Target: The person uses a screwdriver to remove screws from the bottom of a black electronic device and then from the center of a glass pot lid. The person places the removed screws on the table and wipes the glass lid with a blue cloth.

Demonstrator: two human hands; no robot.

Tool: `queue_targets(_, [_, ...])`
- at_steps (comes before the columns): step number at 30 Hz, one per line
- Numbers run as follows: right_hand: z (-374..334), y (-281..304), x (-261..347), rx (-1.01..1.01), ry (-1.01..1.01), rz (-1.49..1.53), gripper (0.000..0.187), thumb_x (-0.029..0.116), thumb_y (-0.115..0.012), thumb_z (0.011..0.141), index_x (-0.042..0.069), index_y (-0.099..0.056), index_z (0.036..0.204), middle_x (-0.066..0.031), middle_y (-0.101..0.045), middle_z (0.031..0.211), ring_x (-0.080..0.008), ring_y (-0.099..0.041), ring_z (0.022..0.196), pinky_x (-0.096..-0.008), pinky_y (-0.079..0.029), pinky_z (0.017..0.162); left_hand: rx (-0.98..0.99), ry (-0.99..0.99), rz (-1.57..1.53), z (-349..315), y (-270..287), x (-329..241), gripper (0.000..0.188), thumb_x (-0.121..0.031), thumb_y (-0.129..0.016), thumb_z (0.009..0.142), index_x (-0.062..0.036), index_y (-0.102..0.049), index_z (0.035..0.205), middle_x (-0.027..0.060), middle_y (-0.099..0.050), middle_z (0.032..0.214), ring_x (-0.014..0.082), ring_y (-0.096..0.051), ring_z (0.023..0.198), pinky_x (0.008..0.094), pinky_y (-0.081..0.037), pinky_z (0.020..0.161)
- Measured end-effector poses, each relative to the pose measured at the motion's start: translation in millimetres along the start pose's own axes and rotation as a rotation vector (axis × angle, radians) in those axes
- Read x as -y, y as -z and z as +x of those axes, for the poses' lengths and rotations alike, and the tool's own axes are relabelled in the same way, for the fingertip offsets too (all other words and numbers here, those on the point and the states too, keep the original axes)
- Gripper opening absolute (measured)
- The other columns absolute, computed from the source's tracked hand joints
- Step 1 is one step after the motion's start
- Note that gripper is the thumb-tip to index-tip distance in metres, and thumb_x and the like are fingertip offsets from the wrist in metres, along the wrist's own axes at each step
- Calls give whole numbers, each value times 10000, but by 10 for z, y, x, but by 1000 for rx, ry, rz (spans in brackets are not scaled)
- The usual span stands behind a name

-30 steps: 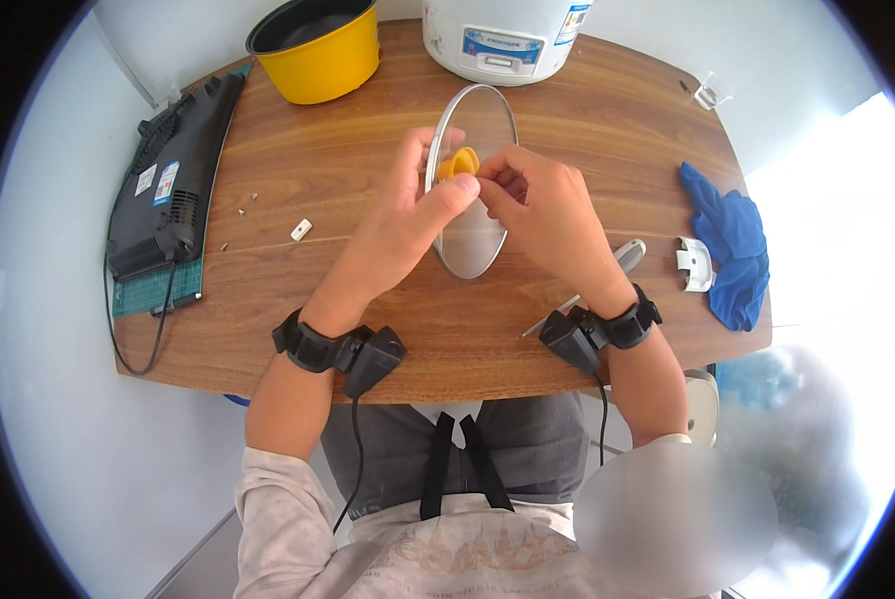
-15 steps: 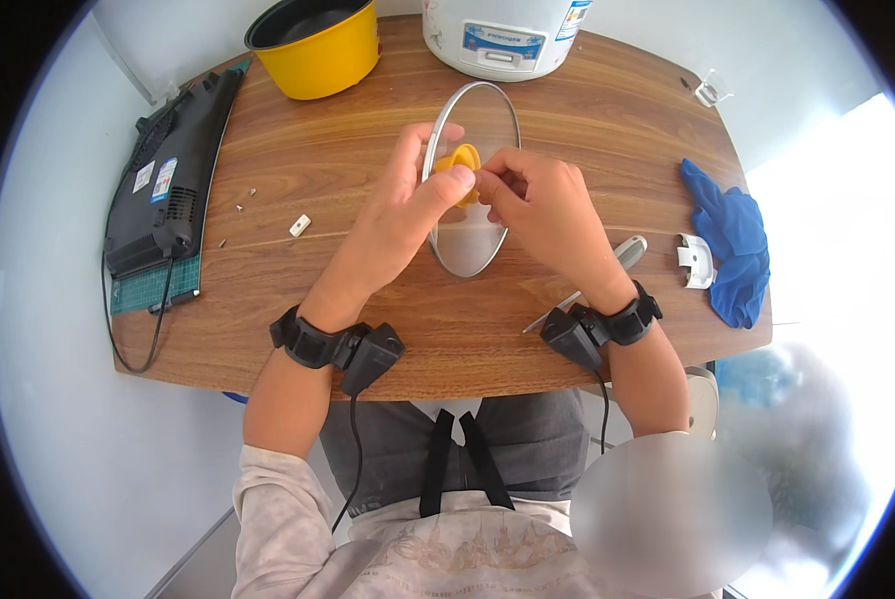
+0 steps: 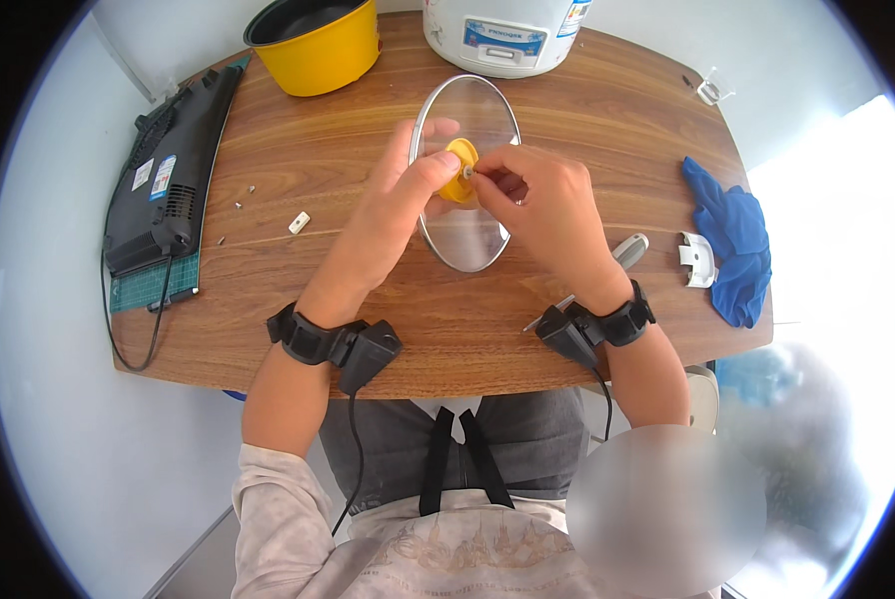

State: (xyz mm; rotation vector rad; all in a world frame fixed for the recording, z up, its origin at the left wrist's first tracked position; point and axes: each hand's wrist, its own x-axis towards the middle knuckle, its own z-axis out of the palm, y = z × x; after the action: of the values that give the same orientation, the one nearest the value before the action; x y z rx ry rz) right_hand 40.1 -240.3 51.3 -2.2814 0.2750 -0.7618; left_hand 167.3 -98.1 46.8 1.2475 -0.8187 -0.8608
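Note:
A round glass lid (image 3: 472, 235) with a metal rim is tilted up above the table between my hands. My left hand (image 3: 393, 205) is closed on it at the rim's left side, its thumb pressing the yellow knob (image 3: 459, 152) in the lid's middle, its other fingers behind the glass. Close against the knob, my right hand (image 3: 552, 200) pinches a small silvery round part (image 3: 467, 173), perhaps a screw or washer; the fingertips partly cover it. Under my right wrist lies a tool with a grey handle (image 3: 630, 250) and a thin metal shaft, probably a screwdriver.
At the back stand a yellow pot (image 3: 318, 60) and a white rice cooker (image 3: 507, 50). A black appliance (image 3: 158, 190) lies on a green mat (image 3: 133, 293) at left, near a small white block (image 3: 299, 223) and tiny screws (image 3: 238, 206). Right: a blue cloth (image 3: 732, 240), a white plastic bracket (image 3: 697, 260).
The lid has turned slightly and shifted a little left and up, showing more of the knob. A small silvery part now shows at my right fingertips.

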Motion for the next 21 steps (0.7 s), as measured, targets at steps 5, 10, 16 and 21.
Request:
queue_targets(5, [4, -21, -14, 3, -41, 62, 98, 40, -696, 822, -10, -684, 905, -132, -706, 748, -246, -695, 635, -326, -557, 624, -8, 1, -16, -11, -10, -10, 533, -376, -489, 981, -46, -429, 1395, 122, -538, 1317, 211, -537, 1233, 387, -443, 1063])
queue_targets(10, [-4, -79, -68, -26, 9, 1, 88, 14, -681, 794, -1, -658, 877, -125, -688, 722, -264, -681, 621, -341, -546, 604, -82, 36, -244, 4, -24, -26, 430, -325, -483, 985, -60, -482, 1323, 83, -535, 1222, 182, -518, 1156, 380, -425, 997])
queue_targets(16, [-7, -132, -78, -32, 33, -28, 108, 35, -695, 791, 7, -592, 811, -119, -658, 687, -280, -661, 603, -357, -530, 581, -98, 72, -155, 31, -20, 8, 481, -284, -525, 979, -48, -449, 1391, 72, -543, 1306, 159, -514, 1200, 358, -440, 1036])
queue_targets(21, [-19, -115, -56, -19, -70, 5, 143, 69, -710, 801, 7, -580, 802, -131, -652, 663, -279, -667, 600, -349, -538, 595, -166, 119, 45, 63, 62, 64, 470, -248, -553, 996, -33, -438, 1398, 87, -560, 1283, 158, -547, 1161, 331, -486, 970])
